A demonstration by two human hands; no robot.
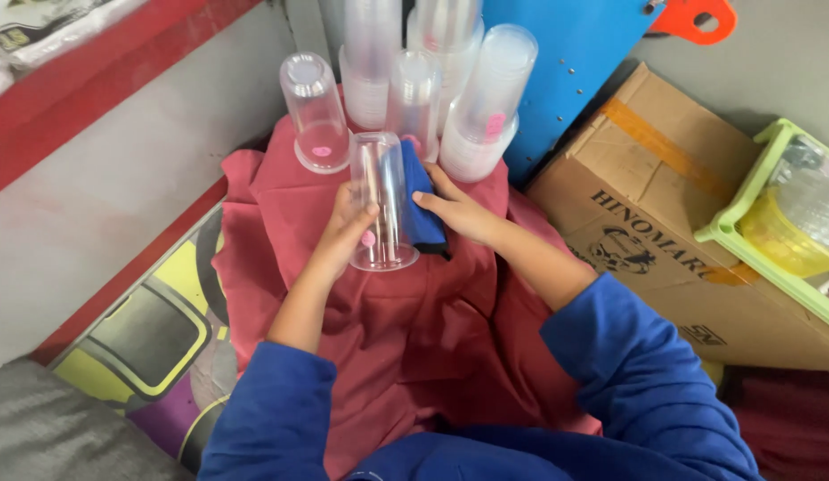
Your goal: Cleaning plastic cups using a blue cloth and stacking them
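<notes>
My left hand (pixel 341 233) grips a clear plastic cup (pixel 381 200) held on its side, its open mouth toward me and a small pink sticker on its wall. My right hand (pixel 457 209) presses a blue cloth (pixel 421 203) against the cup's right side. Both hands hover over a red cloth (pixel 414 330) spread under them. Blue sleeves cover both my forearms.
Stacks of clear cups (pixel 486 102) stand upside down beyond my hands, a single cup (pixel 315 111) at their left. At right sit a cardboard box (pixel 664 223) and a green basket (pixel 775 227). A blue board (pixel 575 62) leans behind. Grey wall (pixel 121 169) at left.
</notes>
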